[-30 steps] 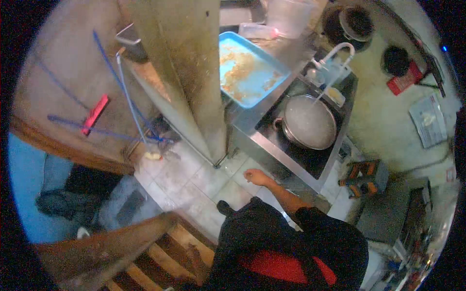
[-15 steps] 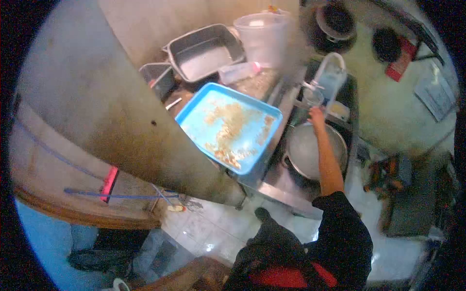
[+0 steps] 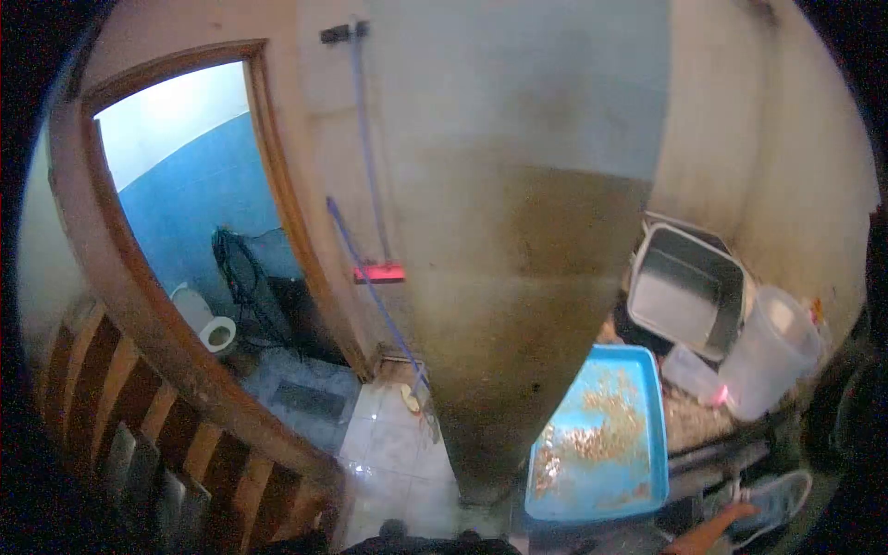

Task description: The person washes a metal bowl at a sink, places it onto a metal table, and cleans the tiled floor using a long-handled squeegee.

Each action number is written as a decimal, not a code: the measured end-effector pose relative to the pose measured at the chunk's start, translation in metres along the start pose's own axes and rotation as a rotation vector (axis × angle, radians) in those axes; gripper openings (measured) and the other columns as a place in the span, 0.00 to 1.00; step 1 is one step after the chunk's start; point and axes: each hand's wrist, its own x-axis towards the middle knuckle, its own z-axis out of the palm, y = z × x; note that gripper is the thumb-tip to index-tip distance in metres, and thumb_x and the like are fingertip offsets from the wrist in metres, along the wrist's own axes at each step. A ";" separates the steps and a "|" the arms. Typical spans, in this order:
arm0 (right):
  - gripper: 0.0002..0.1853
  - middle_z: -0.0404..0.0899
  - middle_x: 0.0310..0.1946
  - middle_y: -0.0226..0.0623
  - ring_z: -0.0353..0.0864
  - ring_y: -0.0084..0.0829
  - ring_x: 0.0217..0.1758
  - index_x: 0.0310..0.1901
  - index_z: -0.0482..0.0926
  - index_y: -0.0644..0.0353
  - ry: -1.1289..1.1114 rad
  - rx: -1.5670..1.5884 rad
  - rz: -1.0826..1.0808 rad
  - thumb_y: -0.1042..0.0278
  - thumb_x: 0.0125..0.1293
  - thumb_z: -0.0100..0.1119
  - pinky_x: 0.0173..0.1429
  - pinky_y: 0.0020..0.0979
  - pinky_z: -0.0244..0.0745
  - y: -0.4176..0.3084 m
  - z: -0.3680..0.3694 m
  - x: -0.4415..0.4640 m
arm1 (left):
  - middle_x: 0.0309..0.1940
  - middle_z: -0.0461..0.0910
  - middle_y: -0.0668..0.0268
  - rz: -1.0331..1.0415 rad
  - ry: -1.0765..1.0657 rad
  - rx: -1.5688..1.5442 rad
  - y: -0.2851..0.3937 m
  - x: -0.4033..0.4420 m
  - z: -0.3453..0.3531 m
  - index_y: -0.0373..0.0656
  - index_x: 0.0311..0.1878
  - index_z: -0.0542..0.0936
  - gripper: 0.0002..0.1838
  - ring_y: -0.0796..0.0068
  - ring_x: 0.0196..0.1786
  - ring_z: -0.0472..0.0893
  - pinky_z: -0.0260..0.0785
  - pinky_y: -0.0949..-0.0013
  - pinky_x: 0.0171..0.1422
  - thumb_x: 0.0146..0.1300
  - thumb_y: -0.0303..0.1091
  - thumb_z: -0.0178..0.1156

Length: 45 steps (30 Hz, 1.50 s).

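Note:
My right hand (image 3: 737, 511) reaches in at the lower right edge of the head view, near a tap (image 3: 735, 490) and a clear container (image 3: 777, 498). Its fingers look drawn together, but blur and small size hide what they hold. A pale curved hose or rim (image 3: 807, 486) runs around the container. Left of this hand lies a blue tray (image 3: 659, 444) with wet, brownish crumbs spread over its bottom. My left hand is out of view.
Behind the tray stand a grey tub (image 3: 680, 296), a tall translucent bucket (image 3: 772, 356) and a clear bottle with a pink cap (image 3: 692, 372). A stained partition (image 3: 527, 277) rises left of the tray. Further left are a pink-headed broom (image 3: 381, 273) and a doorway with a toilet (image 3: 217, 333).
The view has swung left and up, so the sink side slides to the lower right edge and the doorway appears. My right hand stays by the tap; the large pot is out of view.

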 end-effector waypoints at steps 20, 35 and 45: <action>0.16 0.71 0.41 0.39 0.69 0.31 0.43 0.41 0.68 0.62 0.072 0.566 -0.786 0.59 0.56 0.46 0.44 0.32 0.67 -0.368 0.001 -0.392 | 0.20 0.68 0.66 0.047 -0.120 -0.108 -0.031 0.080 -0.038 0.43 0.36 0.73 0.17 0.70 0.19 0.66 0.62 0.67 0.22 0.54 0.47 0.47; 0.13 0.70 0.41 0.41 0.69 0.33 0.45 0.40 0.70 0.64 -0.948 0.553 -0.665 0.71 0.51 0.53 0.46 0.31 0.67 -0.478 0.301 -0.694 | 0.21 0.68 0.65 -0.076 -0.299 -1.116 -0.187 0.125 -0.096 0.43 0.36 0.72 0.18 0.69 0.19 0.66 0.62 0.66 0.23 0.53 0.49 0.47; 0.17 0.73 0.34 0.50 0.70 0.47 0.41 0.35 0.73 0.67 -1.172 -0.685 -1.432 0.64 0.45 0.59 0.47 0.41 0.63 -0.388 0.718 -0.653 | 0.33 0.71 0.62 0.280 -0.416 -2.165 -0.221 0.039 -0.017 0.42 0.39 0.71 0.21 0.64 0.32 0.71 0.67 0.62 0.35 0.53 0.51 0.49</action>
